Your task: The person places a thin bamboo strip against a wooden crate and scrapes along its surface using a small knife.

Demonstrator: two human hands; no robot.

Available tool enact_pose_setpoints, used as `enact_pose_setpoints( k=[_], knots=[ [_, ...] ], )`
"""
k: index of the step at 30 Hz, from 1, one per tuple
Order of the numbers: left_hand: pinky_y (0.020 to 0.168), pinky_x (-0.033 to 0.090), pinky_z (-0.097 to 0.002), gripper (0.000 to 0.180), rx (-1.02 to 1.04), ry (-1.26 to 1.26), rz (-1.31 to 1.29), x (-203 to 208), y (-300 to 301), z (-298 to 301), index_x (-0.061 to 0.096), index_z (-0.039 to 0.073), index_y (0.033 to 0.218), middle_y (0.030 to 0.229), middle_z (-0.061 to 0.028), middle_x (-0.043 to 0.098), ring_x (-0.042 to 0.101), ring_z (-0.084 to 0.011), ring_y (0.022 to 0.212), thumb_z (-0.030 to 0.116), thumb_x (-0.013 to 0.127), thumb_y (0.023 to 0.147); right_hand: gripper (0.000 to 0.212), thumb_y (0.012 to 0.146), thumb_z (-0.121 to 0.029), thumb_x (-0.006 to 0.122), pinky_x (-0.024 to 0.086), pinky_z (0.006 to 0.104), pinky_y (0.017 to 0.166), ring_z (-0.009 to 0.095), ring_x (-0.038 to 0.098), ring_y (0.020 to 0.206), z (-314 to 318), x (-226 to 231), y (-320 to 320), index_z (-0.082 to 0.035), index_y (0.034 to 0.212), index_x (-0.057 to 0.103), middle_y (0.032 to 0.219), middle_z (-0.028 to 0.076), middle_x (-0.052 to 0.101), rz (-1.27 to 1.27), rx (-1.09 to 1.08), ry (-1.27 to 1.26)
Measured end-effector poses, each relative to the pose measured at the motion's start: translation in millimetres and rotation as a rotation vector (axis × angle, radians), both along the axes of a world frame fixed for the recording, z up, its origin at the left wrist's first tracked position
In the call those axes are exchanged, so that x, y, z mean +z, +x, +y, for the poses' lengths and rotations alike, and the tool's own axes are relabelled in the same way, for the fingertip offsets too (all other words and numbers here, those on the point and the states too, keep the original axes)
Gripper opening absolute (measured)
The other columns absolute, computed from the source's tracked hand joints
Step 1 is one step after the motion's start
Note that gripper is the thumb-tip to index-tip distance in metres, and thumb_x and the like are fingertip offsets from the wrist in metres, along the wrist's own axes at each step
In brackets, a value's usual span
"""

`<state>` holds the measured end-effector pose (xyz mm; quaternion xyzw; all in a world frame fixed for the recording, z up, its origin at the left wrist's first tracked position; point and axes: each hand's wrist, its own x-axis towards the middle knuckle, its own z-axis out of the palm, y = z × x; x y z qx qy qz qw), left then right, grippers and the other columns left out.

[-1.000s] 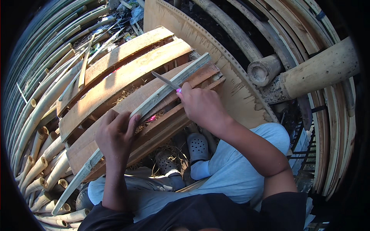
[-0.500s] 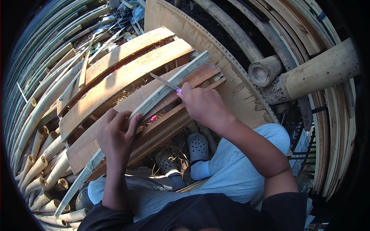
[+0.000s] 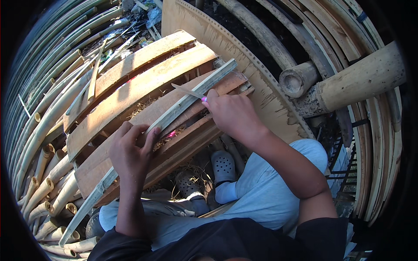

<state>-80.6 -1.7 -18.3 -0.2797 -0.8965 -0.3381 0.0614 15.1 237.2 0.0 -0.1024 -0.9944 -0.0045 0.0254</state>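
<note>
A long pale green-grey bamboo strip (image 3: 177,108) lies slantwise over a slatted wooden crate (image 3: 143,82), its near end reaching past my left forearm. My left hand (image 3: 133,145) is closed around the strip near its middle, thumb on the side toward me. In my right hand (image 3: 230,111) is a small knife (image 3: 188,90) with a pink-purple handle, mostly covered by the fingers. Its blade lies across the strip's upper part and points to the left. Dry shavings and a bit of pink show between the crate's slats.
Bamboo poles (image 3: 56,191) are piled along the left. A large plywood sheet (image 3: 265,95) stands behind the crate, with a thick bamboo pole (image 3: 357,82) to the right. My feet in grey clogs (image 3: 224,165) rest below the crate. Plastic litter (image 3: 152,17) lies at the back.
The right hand and knife have shifted very slightly right along the strip. The strip's near end has moved a little to the left. My left hand keeps its grip.
</note>
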Motion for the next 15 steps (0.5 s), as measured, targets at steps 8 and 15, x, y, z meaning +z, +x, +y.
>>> enact_pose_setpoints(
  k=[8, 15],
  knots=[
    [0.064, 0.047, -0.0368, 0.030, -0.017, -0.005, -0.094, 1.1, -2.5, 0.4, 0.075, 0.008, 0.086, 0.077, -0.0078, 0.060, 0.063, -0.0259, 0.071, 0.037, 0.081, 0.082, 0.031, 0.106, -0.028, 0.048, 0.057, 0.0483, 0.060, 0.036, 0.071, 0.065, 4.5, 9.7, 8.6, -0.003, 0.091, 0.056, 0.066, 0.018, 0.067, 0.012, -0.146, -0.041],
    [0.064, 0.047, -0.0369, 0.030, 0.001, -0.013, -0.080, 1.4, -3.0, 5.2, 0.074, 0.007, 0.087, 0.078, -0.0079, 0.060, 0.063, -0.0261, 0.072, 0.036, 0.081, 0.082, 0.031, 0.106, -0.027, 0.047, 0.056, 0.0490, 0.059, 0.038, 0.070, 0.065, 7.7, 1.1, 0.7, -0.003, 0.090, 0.055, 0.065, 0.019, 0.067, 0.036, -0.212, -0.076]
  ],
)
